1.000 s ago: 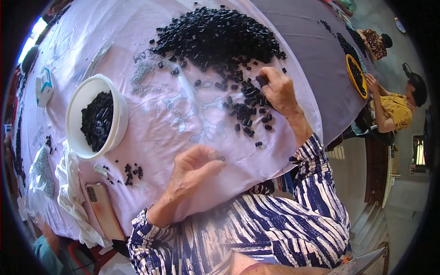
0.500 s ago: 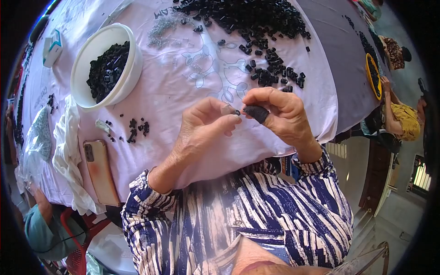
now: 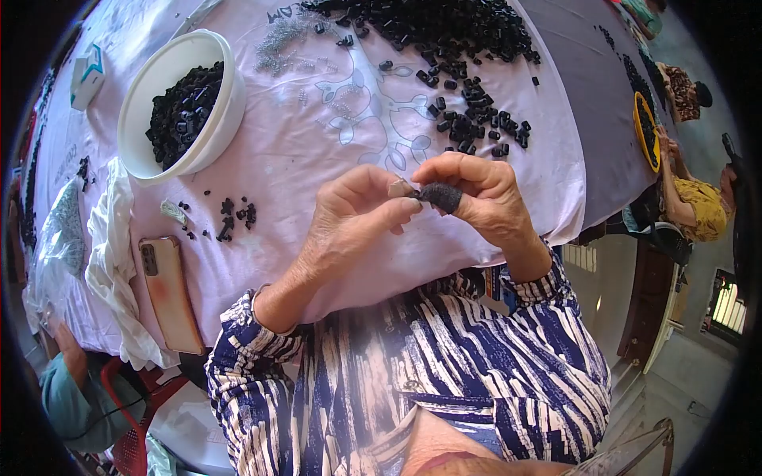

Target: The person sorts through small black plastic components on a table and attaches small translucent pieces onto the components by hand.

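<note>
My left hand (image 3: pixel 349 218) is closed in a pinch, with a small dark piece between thumb and forefinger. Against it is my right hand (image 3: pixel 488 202), its thumb and fingers pinched together; a black covering (image 3: pixel 441 197) shows at its fingertips, and what they grip is too small to tell. Both hands meet above the pink cloth (image 3: pixel 357 278). Loose black pieces (image 3: pixel 476 119) lie just beyond my right hand, below a large black pile (image 3: pixel 460 28). A white bowl (image 3: pixel 230 119) at the left holds more black pieces.
A phone (image 3: pixel 171 293) lies at the left beside a white cloth (image 3: pixel 111 270) and a clear bag (image 3: pixel 63 230). Small clear bits (image 3: pixel 286 40) lie near the pile. Another person in yellow (image 3: pixel 698 208) sits at the right by a yellow tray (image 3: pixel 647 131); a teal sleeve (image 3: pixel 79 401) shows lower left.
My right hand has come from the loose black pieces to meet my left hand, and their fingertips have drawn together. The view has shifted, so the pile sits higher in the picture.
</note>
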A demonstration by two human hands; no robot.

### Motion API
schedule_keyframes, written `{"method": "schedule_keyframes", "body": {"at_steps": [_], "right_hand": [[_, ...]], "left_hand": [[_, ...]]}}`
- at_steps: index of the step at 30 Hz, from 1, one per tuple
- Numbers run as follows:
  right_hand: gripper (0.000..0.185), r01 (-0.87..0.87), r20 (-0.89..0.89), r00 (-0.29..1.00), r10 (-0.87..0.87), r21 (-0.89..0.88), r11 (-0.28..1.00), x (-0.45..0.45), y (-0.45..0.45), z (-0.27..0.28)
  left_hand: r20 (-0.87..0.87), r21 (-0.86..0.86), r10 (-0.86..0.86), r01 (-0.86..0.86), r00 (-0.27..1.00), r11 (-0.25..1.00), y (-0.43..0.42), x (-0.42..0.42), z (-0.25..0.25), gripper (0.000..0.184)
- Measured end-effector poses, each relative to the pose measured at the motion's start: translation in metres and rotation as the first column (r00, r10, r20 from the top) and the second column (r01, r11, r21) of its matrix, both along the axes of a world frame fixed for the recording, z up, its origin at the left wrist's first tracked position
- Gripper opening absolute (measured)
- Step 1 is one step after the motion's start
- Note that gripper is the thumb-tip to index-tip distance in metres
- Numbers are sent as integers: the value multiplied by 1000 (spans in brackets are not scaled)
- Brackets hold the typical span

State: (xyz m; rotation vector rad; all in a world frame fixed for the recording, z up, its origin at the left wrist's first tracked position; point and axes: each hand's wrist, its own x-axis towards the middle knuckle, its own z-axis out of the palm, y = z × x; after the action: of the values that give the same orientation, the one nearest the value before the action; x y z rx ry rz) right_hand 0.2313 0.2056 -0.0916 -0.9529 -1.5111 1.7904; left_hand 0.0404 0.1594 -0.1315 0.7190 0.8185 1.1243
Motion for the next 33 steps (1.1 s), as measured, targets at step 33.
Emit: {"method": "schedule_keyframes", "body": {"at_steps": [33], "right_hand": [[23, 9, 25, 1000, -6, -136, 991, 1, 0, -4]], "left_hand": [[-51, -41, -27, 25, 998, 999, -1, -2, 1, 12]]}}
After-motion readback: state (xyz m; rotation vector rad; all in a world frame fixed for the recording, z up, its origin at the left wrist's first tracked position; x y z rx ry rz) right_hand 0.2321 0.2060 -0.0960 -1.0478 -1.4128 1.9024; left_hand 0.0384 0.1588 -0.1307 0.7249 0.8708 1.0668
